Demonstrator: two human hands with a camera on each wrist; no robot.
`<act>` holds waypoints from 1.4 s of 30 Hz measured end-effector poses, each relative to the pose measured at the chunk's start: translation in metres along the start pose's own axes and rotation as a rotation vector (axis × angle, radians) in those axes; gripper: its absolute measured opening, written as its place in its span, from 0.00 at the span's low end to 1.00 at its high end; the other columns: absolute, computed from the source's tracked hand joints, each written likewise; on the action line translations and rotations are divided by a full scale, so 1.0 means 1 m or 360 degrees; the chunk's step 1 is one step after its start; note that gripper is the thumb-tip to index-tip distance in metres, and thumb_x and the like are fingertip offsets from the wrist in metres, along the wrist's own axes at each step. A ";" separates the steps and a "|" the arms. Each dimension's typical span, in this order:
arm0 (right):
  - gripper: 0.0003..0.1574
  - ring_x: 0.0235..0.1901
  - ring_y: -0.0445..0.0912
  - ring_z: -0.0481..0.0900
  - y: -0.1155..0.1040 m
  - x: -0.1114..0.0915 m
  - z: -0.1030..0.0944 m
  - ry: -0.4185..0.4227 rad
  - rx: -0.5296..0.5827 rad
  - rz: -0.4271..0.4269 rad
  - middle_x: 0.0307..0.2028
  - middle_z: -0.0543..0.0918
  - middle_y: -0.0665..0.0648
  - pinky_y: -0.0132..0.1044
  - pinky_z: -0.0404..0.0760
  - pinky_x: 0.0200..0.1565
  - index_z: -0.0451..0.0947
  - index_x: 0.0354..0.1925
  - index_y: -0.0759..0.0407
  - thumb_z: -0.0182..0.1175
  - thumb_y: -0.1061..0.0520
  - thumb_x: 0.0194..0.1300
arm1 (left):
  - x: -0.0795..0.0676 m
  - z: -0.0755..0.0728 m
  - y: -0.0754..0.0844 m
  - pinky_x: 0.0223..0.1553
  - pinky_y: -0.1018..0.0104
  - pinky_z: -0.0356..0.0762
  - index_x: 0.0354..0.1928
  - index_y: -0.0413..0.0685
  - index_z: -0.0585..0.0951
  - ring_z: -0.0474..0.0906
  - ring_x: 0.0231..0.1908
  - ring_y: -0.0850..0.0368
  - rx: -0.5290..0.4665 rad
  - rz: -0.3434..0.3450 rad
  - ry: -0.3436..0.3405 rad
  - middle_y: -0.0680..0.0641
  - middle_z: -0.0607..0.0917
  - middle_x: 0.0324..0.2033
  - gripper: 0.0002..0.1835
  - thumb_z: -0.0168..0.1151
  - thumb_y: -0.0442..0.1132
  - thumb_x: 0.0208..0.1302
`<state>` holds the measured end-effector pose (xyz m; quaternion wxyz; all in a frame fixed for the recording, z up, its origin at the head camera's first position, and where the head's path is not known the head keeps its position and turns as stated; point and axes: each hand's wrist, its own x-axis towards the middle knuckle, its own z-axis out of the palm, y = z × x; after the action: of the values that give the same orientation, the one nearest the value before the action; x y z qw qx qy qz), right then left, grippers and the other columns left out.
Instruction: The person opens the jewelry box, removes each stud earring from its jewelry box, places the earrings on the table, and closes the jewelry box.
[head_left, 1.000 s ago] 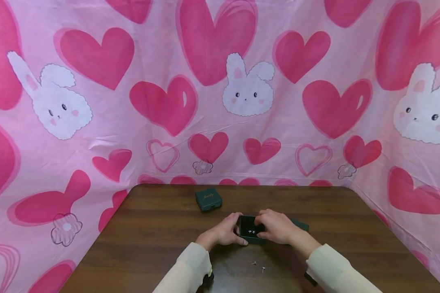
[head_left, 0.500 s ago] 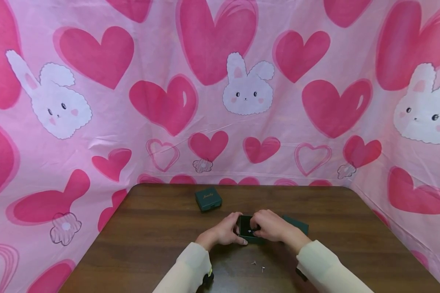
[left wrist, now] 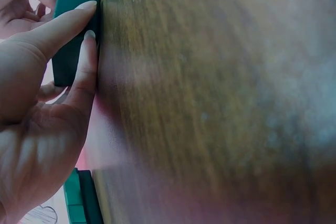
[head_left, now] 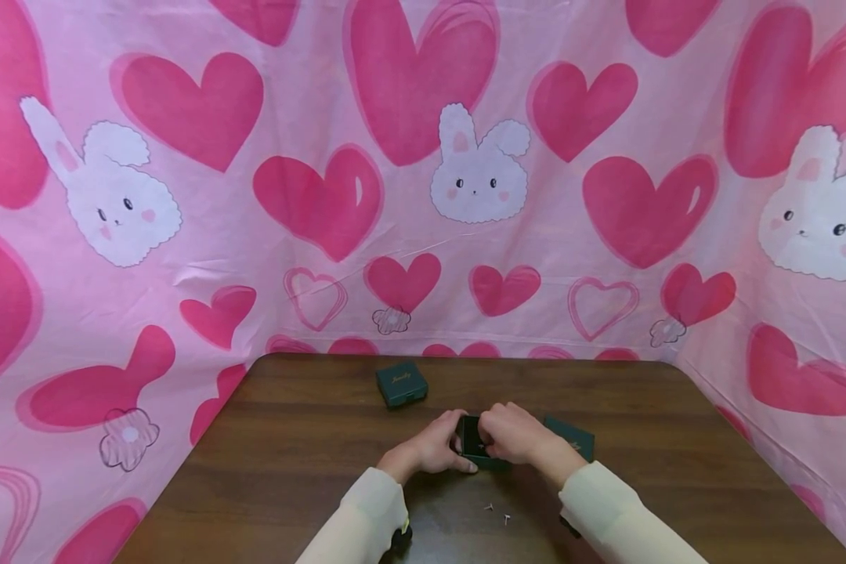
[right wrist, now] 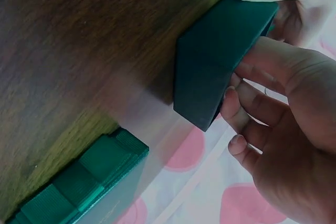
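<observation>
An uncovered dark green jewelry box point(head_left: 487, 462) with a black lining sits on the table. My left hand point(head_left: 437, 445) grips its left side; in the left wrist view the thumb point(left wrist: 65, 27) lies along the green wall. Over the right part of the box is my right hand point(head_left: 513, 435), its fingers bent down inside. The right fingertips are hidden by the box wall in the right wrist view, so what they hold cannot be told. One tiny silver star earring point(head_left: 482, 446) glints beside those fingers. Two small silver earrings point(head_left: 489, 507) lie on the table in front.
A shut green box with gold lettering point(head_left: 402, 384) stands behind to the left on the wooden table point(head_left: 310, 439). Partly behind my right forearm lies another green lettered piece point(head_left: 571, 439), with ribbon-like folds in the right wrist view. A pink heart-print cloth point(head_left: 409, 235) hangs around the table.
My right hand has shifted left and deeper into the box, covering one of the two star earrings seen there. More of the lettered piece behind my forearm shows. My left hand stays put.
</observation>
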<state>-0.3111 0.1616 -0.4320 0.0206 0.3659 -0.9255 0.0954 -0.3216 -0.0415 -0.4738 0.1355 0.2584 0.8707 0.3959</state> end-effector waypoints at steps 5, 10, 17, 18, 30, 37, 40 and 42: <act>0.16 0.19 0.39 0.70 -0.003 0.000 0.000 -0.0016 -0.0078 0.0045 0.18 0.75 0.44 0.35 0.77 0.29 0.79 0.21 0.52 0.77 0.61 0.54 | 0.000 0.001 0.000 0.47 0.65 0.75 0.68 0.50 0.67 0.72 0.43 0.57 -0.0012 -0.0047 -0.0019 0.52 0.72 0.46 0.40 0.79 0.40 0.56; 0.14 0.19 0.40 0.70 -0.003 -0.001 -0.001 -0.0061 -0.0054 0.0090 0.19 0.75 0.44 0.36 0.77 0.29 0.80 0.22 0.53 0.77 0.60 0.55 | 0.001 0.001 0.001 0.47 0.64 0.75 0.67 0.51 0.68 0.72 0.43 0.57 -0.0024 -0.0059 -0.0015 0.52 0.72 0.46 0.39 0.80 0.39 0.56; 0.14 0.18 0.40 0.69 -0.001 -0.002 -0.005 -0.0088 0.0012 0.0064 0.18 0.73 0.44 0.35 0.74 0.27 0.79 0.22 0.53 0.73 0.62 0.59 | 0.001 0.000 0.001 0.45 0.65 0.74 0.67 0.49 0.68 0.72 0.42 0.57 -0.0013 -0.0048 -0.0009 0.51 0.72 0.46 0.40 0.80 0.39 0.55; 0.14 0.18 0.40 0.69 -0.001 -0.003 -0.005 -0.0093 0.0024 0.0061 0.18 0.73 0.44 0.35 0.74 0.27 0.79 0.22 0.53 0.73 0.62 0.59 | 0.001 0.000 0.001 0.45 0.65 0.74 0.67 0.49 0.68 0.72 0.42 0.57 -0.0009 -0.0047 -0.0007 0.51 0.72 0.46 0.40 0.80 0.39 0.54; 0.13 0.19 0.39 0.68 0.003 -0.008 -0.006 -0.0068 0.0058 -0.0010 0.19 0.72 0.43 0.33 0.73 0.28 0.79 0.24 0.54 0.69 0.63 0.63 | 0.001 0.001 -0.002 0.42 0.66 0.74 0.65 0.47 0.69 0.72 0.40 0.58 -0.0012 -0.0021 0.0003 0.50 0.72 0.44 0.40 0.81 0.39 0.53; 0.14 0.19 0.39 0.68 0.004 -0.009 -0.008 -0.0045 0.0040 -0.0020 0.20 0.73 0.42 0.33 0.74 0.29 0.79 0.23 0.52 0.70 0.63 0.63 | 0.001 0.000 -0.001 0.41 0.66 0.74 0.66 0.47 0.69 0.73 0.40 0.57 -0.0005 -0.0017 0.0005 0.50 0.72 0.44 0.40 0.81 0.39 0.53; 0.13 0.20 0.39 0.68 0.005 -0.009 -0.010 -0.0049 0.0054 -0.0013 0.20 0.73 0.42 0.33 0.74 0.29 0.79 0.24 0.52 0.69 0.62 0.63 | 0.001 0.000 -0.001 0.41 0.66 0.74 0.66 0.47 0.68 0.73 0.40 0.57 -0.0016 -0.0033 0.0000 0.50 0.72 0.45 0.41 0.81 0.39 0.54; 0.13 0.20 0.39 0.69 0.006 -0.009 -0.011 -0.0055 0.0072 -0.0020 0.21 0.74 0.42 0.33 0.74 0.30 0.79 0.24 0.52 0.69 0.62 0.64 | 0.001 0.000 -0.001 0.41 0.66 0.74 0.66 0.48 0.68 0.73 0.40 0.58 -0.0020 -0.0045 -0.0004 0.50 0.72 0.45 0.41 0.81 0.39 0.54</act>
<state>-0.3087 0.1741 -0.4229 -0.0032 0.3736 -0.9210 0.1099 -0.3230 -0.0418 -0.4748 0.1438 0.2457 0.8715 0.3992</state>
